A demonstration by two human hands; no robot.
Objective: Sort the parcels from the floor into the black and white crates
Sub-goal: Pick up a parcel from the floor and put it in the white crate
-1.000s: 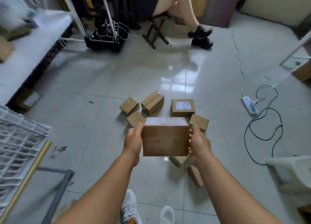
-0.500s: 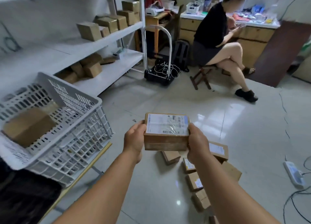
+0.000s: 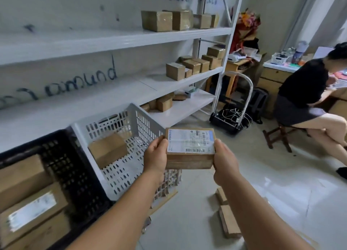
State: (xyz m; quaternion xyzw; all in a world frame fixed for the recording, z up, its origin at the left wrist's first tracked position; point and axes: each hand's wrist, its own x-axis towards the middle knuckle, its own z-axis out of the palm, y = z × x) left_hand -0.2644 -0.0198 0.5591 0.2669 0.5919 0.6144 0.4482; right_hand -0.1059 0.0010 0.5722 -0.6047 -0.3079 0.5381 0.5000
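Left hand [image 3: 156,156] & right hand [image 3: 224,160] grip labelled parcel [image 3: 190,148] beside white crate [image 3: 120,142], black crate [image 3: 62,167] left.

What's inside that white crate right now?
One brown parcel lies on the white crate's floor. The left hand covers the near right corner.

— What sort of place is this?
— A small parcel stockroom. White metal shelving [image 3: 120,37] from nine to one o'clock carries taped cardboard boxes [image 3: 156,20].
— Anything else?
— A hand trolley [image 3: 232,107] on the tiled floor [image 3: 262,184] at one o'clock, a label printer [image 3: 237,56] on the desk beyond it, and sorting crates [image 3: 131,137] at nine.
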